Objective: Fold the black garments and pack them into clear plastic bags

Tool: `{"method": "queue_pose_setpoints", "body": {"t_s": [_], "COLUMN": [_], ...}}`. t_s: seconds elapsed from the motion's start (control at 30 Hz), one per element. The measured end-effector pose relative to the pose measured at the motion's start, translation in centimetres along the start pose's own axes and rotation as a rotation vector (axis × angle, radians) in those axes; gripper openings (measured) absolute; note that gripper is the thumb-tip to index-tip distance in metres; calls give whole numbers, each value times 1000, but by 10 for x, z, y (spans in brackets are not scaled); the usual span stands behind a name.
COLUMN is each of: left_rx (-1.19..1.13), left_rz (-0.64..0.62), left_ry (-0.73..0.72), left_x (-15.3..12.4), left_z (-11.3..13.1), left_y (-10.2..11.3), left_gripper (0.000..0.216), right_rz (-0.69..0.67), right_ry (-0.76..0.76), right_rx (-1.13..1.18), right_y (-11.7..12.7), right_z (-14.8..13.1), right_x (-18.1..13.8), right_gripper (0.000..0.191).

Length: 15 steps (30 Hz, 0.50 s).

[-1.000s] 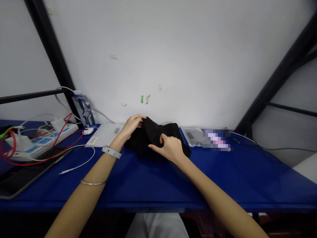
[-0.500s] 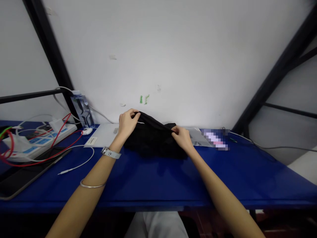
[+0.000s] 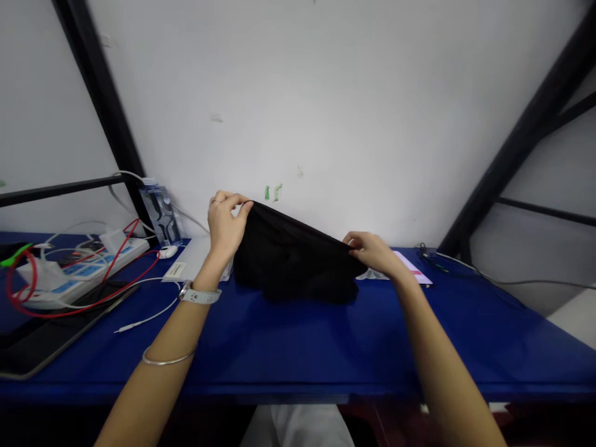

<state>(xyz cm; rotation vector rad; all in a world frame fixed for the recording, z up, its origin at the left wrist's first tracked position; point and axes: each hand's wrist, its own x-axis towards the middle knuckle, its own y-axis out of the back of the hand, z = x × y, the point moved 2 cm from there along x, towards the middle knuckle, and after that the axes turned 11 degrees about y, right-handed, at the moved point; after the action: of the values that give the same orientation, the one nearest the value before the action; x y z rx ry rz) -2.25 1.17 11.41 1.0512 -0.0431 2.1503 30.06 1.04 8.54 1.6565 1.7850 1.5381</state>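
Observation:
A piece of black cloth hangs between my hands above the blue table, its top edge pulled straight and slanting down to the right. My left hand pinches the upper left corner between thumb and fingers, higher than the other hand. At the right end of the edge, my right hand grips the cloth with thumb and fingertips. The lower part of the cloth falls in loose folds close to the tabletop. Whether it is a garment or a bag, I cannot tell.
Behind the cloth lie a clear plastic packet and a phone with a lit screen. To the left are a power strip with tangled cables, a dark tablet, a water bottle and a white earphone case. A white wall stands behind.
My hands have moved apart, the left up and leftward, the right to the right. The cloth's top edge, bunched before, is now stretched straight.

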Motion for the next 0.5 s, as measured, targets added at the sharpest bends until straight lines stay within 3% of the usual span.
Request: {"method": "queue_pose_setpoints", "body": {"t_s": [0.07, 0.23, 0.33, 0.43, 0.5], "left_rx": [-113, -291, -322, -263, -172], "left_rz": [-73, -101, -164, -250, -308], "left_ry": [7, -13, -28, 13, 73], "left_x": [5, 19, 32, 50, 62], "left_z": [8, 30, 35, 18, -5], "left_y": [10, 43, 54, 42, 20], "left_gripper": [15, 18, 20, 22, 22], "right_rz": [39, 342, 438, 467, 452], "right_ry": [18, 105, 145, 156, 147], "right_rx": [-16, -201, -288, -291, -263], "right_y": [22, 80, 103, 103, 87], "right_z": [-7, -30, -33, -20, -6], "right_x": [0, -1, 7, 34, 60], "right_gripper": [25, 15, 16, 18, 16]}}
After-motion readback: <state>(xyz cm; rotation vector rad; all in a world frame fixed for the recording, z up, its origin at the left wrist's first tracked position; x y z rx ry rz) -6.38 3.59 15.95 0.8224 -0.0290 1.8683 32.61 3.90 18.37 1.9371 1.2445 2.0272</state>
